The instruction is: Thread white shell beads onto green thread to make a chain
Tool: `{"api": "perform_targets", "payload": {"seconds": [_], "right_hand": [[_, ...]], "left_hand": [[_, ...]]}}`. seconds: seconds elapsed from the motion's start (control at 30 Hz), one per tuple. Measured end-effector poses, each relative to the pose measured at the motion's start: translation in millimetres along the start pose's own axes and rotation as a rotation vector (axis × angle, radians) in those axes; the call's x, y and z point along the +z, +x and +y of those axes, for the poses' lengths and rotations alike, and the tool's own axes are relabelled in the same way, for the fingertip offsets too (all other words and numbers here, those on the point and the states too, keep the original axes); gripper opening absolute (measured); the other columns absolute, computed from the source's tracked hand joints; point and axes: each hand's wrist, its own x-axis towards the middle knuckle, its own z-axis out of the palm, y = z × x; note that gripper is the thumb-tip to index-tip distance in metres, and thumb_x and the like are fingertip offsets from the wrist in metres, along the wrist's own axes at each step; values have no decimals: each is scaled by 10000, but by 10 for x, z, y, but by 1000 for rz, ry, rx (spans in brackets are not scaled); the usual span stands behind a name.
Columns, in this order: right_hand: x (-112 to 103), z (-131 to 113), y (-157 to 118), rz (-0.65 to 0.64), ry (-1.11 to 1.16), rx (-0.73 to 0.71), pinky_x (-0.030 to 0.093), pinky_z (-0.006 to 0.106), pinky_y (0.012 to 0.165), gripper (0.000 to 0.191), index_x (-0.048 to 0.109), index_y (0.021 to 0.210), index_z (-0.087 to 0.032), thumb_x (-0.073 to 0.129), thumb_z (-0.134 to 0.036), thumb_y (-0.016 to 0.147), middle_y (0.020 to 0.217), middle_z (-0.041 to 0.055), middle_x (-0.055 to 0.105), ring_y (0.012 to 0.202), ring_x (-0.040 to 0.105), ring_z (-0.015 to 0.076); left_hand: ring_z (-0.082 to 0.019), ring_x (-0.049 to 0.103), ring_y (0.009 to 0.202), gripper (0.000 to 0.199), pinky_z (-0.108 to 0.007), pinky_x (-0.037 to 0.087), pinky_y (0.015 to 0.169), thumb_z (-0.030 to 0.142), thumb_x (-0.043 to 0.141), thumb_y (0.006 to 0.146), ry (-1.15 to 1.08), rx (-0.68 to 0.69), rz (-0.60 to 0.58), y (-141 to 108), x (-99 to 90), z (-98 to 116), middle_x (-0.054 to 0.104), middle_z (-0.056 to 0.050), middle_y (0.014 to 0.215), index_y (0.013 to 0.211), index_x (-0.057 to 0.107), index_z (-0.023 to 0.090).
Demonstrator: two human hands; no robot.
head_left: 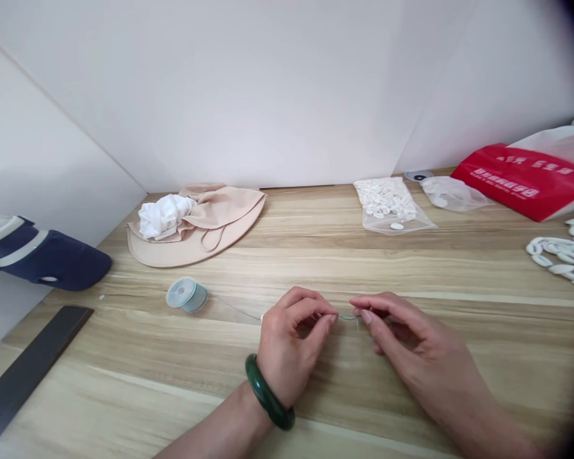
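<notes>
My left hand [296, 338], with a dark green bangle [269, 394] at its wrist, pinches a thin pale green thread [347, 317] between thumb and forefinger. Just to its right, my right hand [411, 347] pinches the same thread near its short end. A small gap with thread across it parts the two sets of fingertips. From the left hand the thread runs left over the table to a light blue-green spool [187, 294]. The curled lower fingers of both hands are partly hidden.
A beige cap [234, 223] with white cloth lies at the back left. Dark blue bottle [67, 258] and black bar [31, 370] are left. Along the back right are a bag of white shells [387, 201], a smaller bag [454, 193], a red packet [516, 182] and a shell chain [562, 255].
</notes>
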Motion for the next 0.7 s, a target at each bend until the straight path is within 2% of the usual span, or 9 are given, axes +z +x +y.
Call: {"api": "perform_targets", "payload": {"seconds": [0.1, 0.2, 0.27, 0.3, 0.37, 0.43, 0.47, 0.57, 0.7], "right_hand": [[-107, 32, 63, 160, -294, -208, 479, 410, 835, 165, 659, 928, -228, 526, -226, 830, 983, 63, 661, 932, 593, 232], [-149, -27, 57, 293, -396, -247, 416, 453, 919, 225, 646, 1007, -226, 531, -210, 814, 1140, 84, 606, 1060, 531, 268], [-113, -85, 6, 215, -248, -189, 492, 381, 808, 220, 632, 1021, -229, 520, -235, 832, 1012, 78, 643, 927, 602, 227], [-81, -109, -26, 127, -124, -114, 525, 327, 697, 212, 622, 1024, -229, 508, -259, 848, 864, 56, 658, 779, 633, 190], [-13, -135, -81, -53, 131, 113, 516, 256, 497, 229, 586, 1053, -217, 492, -318, 870, 570, -21, 588, 502, 592, 139], [34, -137, -103, -139, 310, 275, 523, 245, 471, 248, 576, 1031, -197, 513, -364, 859, 518, -37, 571, 459, 590, 135], [45, -133, -99, -150, 355, 309, 536, 246, 491, 242, 586, 993, -193, 535, -376, 844, 556, -22, 602, 485, 610, 139], [45, -125, -53, -128, 334, 265, 550, 230, 519, 173, 628, 837, -205, 602, -369, 790, 674, 9, 649, 534, 632, 135], [17, -117, -14, -69, 187, 153, 514, 215, 485, 141, 647, 739, -226, 597, -349, 788, 597, -9, 599, 508, 595, 132]], "left_hand": [[-128, 590, 728, 122, -220, 489, 629, 181, 571, 823, -9, -10, 43, 22, -24, -6, 607, -54, 899, 789, 688, 168], [-132, 598, 749, 118, -223, 497, 650, 174, 572, 821, 15, 18, 56, 27, -32, 8, 608, -57, 910, 793, 687, 167], [-132, 601, 750, 122, -220, 496, 653, 150, 571, 817, 46, 69, 35, 17, -26, 30, 614, -58, 890, 799, 690, 165], [-133, 603, 757, 128, -221, 496, 664, 138, 568, 816, 64, 97, 24, 10, -22, 42, 618, -58, 882, 808, 693, 167], [-138, 607, 776, 147, -228, 495, 696, 123, 566, 815, 95, 142, 6, 0, -13, 63, 627, -55, 871, 825, 700, 181], [-144, 610, 787, 153, -237, 496, 718, 125, 569, 814, 112, 161, 0, -3, -10, 78, 634, -54, 863, 822, 705, 195], [-147, 611, 789, 151, -239, 497, 722, 126, 572, 812, 115, 163, 1, -2, -11, 83, 637, -55, 860, 817, 706, 197], [-151, 612, 790, 140, -240, 500, 724, 126, 580, 806, 89, 141, 6, 7, -17, 85, 639, -60, 851, 802, 707, 185], [-148, 610, 747, 119, -230, 509, 653, 159, 601, 795, -24, 24, -6, 7, -6, 65, 633, -62, 856, 790, 717, 186]]}}
